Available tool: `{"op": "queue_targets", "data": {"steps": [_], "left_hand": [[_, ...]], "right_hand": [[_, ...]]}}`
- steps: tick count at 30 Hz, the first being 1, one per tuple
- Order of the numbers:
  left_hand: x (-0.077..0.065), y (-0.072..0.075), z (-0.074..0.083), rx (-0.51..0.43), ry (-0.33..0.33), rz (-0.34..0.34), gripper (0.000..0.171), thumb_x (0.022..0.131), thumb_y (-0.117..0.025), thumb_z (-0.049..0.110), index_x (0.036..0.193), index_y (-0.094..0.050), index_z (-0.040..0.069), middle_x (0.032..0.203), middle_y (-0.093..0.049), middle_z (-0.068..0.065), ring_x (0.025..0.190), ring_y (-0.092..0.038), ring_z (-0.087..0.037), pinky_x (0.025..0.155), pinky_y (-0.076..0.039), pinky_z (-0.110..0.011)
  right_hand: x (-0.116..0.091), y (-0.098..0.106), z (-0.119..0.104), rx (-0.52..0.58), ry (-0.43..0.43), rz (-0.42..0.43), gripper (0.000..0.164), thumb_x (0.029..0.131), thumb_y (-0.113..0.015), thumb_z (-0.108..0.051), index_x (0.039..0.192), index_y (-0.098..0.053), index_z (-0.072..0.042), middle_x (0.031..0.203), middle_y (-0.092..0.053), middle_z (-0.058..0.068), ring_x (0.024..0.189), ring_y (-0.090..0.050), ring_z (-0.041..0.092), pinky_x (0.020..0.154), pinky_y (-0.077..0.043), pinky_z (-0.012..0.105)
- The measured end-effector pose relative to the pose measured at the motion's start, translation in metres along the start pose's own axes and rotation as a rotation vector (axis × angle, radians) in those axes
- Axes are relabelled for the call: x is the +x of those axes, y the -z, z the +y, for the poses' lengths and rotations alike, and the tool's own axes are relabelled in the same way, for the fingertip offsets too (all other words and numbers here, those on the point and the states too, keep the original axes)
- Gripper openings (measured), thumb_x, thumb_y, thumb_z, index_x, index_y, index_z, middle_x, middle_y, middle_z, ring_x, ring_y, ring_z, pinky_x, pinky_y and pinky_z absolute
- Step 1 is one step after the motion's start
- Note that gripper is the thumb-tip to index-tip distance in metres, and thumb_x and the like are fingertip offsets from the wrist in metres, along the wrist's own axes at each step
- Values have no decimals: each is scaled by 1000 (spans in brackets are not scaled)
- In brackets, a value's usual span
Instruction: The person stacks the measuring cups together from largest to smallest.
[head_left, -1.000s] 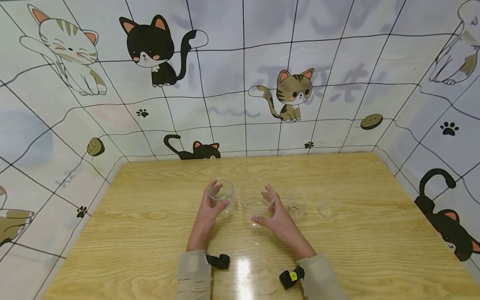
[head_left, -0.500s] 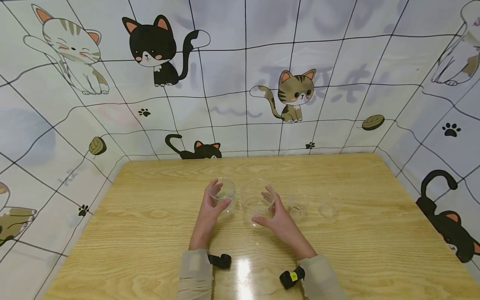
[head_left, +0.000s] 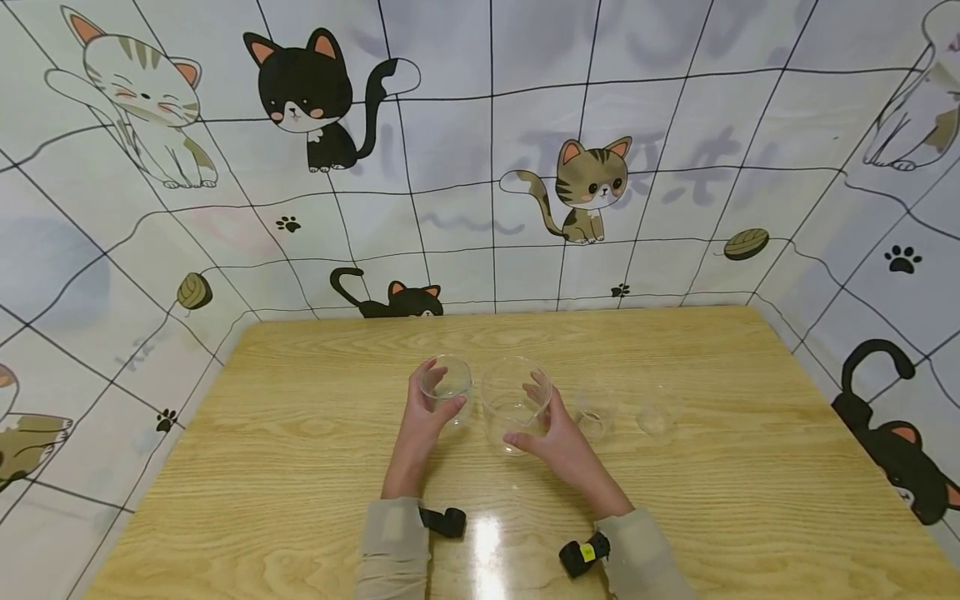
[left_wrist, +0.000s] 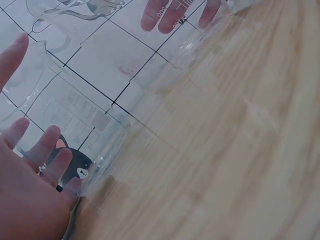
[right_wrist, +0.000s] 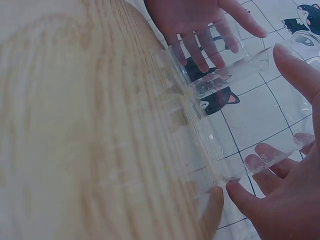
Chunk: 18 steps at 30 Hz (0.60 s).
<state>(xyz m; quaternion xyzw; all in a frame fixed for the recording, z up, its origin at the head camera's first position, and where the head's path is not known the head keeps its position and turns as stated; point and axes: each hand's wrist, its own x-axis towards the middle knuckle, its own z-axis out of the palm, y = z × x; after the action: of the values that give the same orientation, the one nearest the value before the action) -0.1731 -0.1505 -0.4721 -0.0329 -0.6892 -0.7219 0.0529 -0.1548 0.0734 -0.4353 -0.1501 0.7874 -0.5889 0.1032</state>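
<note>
- A smaller clear, cylindrical glass-like beaker (head_left: 452,384) with a pouring lip and a faint printed scale is gripped around its left side by the left hand (head_left: 424,413); it is stood upright on the light wood-grain table (head_left: 300,467).
- A larger clear, cylindrical glass-like beaker (head_left: 514,400), also marked with pale printed figures, is gripped around its right side by the right hand (head_left: 555,432); it is stood upright, its open rim turned up.
- The two are placed just beside each other; whether they are touched together cannot be told.

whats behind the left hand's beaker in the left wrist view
Through the beaker, part of a black cat print on the gridded wall shows; what lies behind the left hand is covered.
</note>
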Motion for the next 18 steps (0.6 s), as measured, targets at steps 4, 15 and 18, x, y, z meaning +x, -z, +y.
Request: {"op": "queue_targets", "data": {"steps": [4,15,18], "left_hand": [[-3,-3,12,-4,-13,-18,77,80,-67,13,138,-17,13,140,-25,-18,131,-18,-30,101,-21,-52],[-5,-8,18,52,-17,-19,79,80,-67,16,139,-14,12,139,-28,-19,130,-17,-35,99,-22,-54],[-3,-7,10,59,-23,5,80,78,-69,20,138,-17,19,138,-31,-12,130,-20,-31,100,-22,-52]], "right_hand": [[1,0,1,26,18,-14,96,75,-71,-30,142,-3,-28,144,-23,7,132,-19,24,104,-17,48],[-1,0,0,-5,-17,2,96,73,-72,-35,142,-5,-29,144,-25,6,130,-21,29,100,-20,53],[-1,1,0,-6,-19,0,96,73,-72,-36,142,-5,-31,144,-24,5,130,-21,28,100,-20,54]]}}
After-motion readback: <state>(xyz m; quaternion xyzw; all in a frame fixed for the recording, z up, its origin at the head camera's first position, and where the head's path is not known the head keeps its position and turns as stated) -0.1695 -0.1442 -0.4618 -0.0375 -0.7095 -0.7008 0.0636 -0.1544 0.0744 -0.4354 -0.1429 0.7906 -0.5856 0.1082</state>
